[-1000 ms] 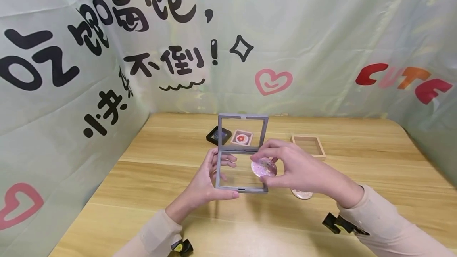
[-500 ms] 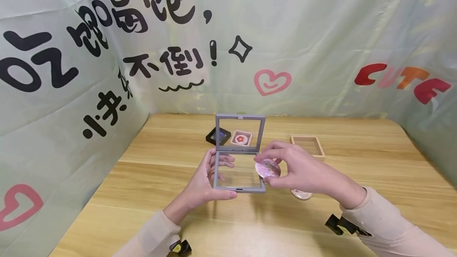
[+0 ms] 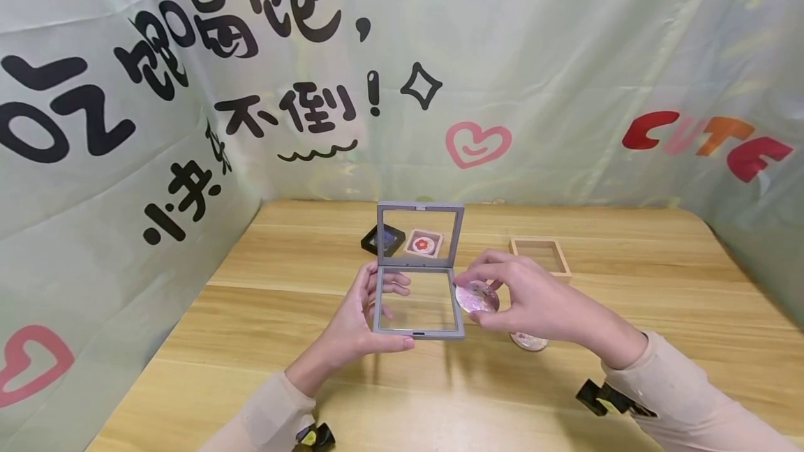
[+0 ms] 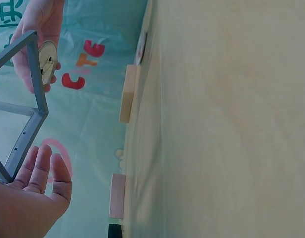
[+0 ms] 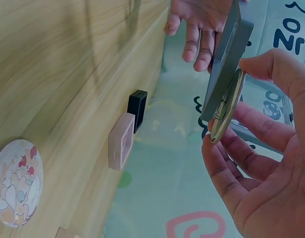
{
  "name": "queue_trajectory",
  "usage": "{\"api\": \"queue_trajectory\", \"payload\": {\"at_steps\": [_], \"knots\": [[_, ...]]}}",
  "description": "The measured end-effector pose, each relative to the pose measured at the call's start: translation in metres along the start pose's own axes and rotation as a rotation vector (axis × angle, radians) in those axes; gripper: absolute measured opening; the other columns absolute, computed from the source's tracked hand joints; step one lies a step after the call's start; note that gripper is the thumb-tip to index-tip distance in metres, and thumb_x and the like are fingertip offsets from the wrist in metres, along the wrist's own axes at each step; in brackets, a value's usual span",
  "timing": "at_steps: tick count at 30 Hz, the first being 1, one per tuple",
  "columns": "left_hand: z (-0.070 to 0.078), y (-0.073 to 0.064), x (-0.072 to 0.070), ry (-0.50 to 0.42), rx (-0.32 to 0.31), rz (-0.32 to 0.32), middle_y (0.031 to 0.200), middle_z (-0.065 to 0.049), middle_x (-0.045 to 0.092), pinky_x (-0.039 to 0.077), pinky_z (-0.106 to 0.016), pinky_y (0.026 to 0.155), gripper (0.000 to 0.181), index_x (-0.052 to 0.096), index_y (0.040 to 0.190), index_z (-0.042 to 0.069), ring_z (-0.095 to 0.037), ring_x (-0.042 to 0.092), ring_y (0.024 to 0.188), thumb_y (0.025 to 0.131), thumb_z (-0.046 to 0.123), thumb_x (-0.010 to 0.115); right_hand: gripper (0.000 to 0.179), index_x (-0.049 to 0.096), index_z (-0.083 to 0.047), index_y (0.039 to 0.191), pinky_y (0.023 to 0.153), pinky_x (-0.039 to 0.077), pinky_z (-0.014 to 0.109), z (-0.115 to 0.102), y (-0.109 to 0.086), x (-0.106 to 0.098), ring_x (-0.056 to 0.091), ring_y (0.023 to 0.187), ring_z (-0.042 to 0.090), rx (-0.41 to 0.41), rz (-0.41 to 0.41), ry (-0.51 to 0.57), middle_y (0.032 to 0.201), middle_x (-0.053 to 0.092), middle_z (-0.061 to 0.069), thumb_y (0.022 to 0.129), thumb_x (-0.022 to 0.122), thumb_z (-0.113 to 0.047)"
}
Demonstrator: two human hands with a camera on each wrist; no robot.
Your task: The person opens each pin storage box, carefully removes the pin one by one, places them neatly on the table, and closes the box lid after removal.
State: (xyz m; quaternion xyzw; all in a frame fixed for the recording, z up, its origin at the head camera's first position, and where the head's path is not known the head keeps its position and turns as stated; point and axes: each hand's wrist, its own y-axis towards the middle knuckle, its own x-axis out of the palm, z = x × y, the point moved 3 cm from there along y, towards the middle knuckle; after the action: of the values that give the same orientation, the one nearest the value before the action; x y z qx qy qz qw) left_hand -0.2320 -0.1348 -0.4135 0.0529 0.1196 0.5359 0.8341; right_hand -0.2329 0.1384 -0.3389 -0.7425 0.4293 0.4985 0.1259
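Note:
My left hand (image 3: 345, 326) grips the left side of a grey hinged display case (image 3: 459, 312), thumb along its front edge. The case stands open above the table, its lid raised and clear film in both halves. Just off its right edge, my right hand (image 3: 534, 298) pinches a round, shiny pink pin badge (image 3: 475, 297) between thumb and fingers. A metal pin shows on the back of the badge (image 5: 226, 110) in the right wrist view. Beneath the right hand, a second round badge (image 3: 529, 342) with a printed picture (image 5: 19, 183) lies on the wooden table.
Behind the case stand a black frame (image 3: 366, 243) and a small pink box (image 3: 410, 251) holding a red-flower badge. A light wooden frame (image 3: 534, 240) lies farther right. Printed cloth (image 3: 553, 54) hangs around the table's back and sides.
My right hand has drawn the badge rightward, from over the case's lower half to just beyond its right edge. The left hand and case have shifted slightly left in view.

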Motion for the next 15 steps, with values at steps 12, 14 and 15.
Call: {"api": "queue_trajectory", "payload": {"at_steps": [12,14,15], "knots": [[-0.0013,-0.0002,-0.0027,0.004,0.001,0.006,0.15,-0.018,0.056,0.059,-0.039,0.095,0.106,0.034,0.155,0.015,-0.033,0.058,0.133,0.07,0.008,0.096,0.038,0.079,-0.016,0.121,0.063,0.045,0.02,0.0073,-0.0026,0.0015,0.057,0.078,0.004,0.018,-0.012,0.028,0.115,0.071,-0.005,0.083,0.078,-0.014],[-0.0011,-0.0003,-0.0029,0.003,0.006,0.006,0.15,-0.018,0.056,0.059,-0.039,0.095,0.105,0.034,0.155,0.014,-0.033,0.058,0.133,0.07,0.008,0.096,0.037,0.079,-0.016,0.121,0.061,0.045,0.02,0.0092,-0.0028,0.0018,0.057,0.078,0.005,0.021,-0.013,0.035,0.114,0.071,-0.005,0.083,0.078,-0.013],[-0.001,-0.0003,-0.003,0.003,0.007,0.007,0.15,-0.018,0.056,0.059,-0.039,0.095,0.106,0.034,0.155,0.014,-0.033,0.058,0.133,0.07,0.008,0.096,0.037,0.079,-0.017,0.12,0.061,0.045,0.02,0.0102,-0.0029,0.002,0.057,0.077,0.006,0.021,-0.014,0.036,0.114,0.071,-0.005,0.083,0.078,-0.013]]}}
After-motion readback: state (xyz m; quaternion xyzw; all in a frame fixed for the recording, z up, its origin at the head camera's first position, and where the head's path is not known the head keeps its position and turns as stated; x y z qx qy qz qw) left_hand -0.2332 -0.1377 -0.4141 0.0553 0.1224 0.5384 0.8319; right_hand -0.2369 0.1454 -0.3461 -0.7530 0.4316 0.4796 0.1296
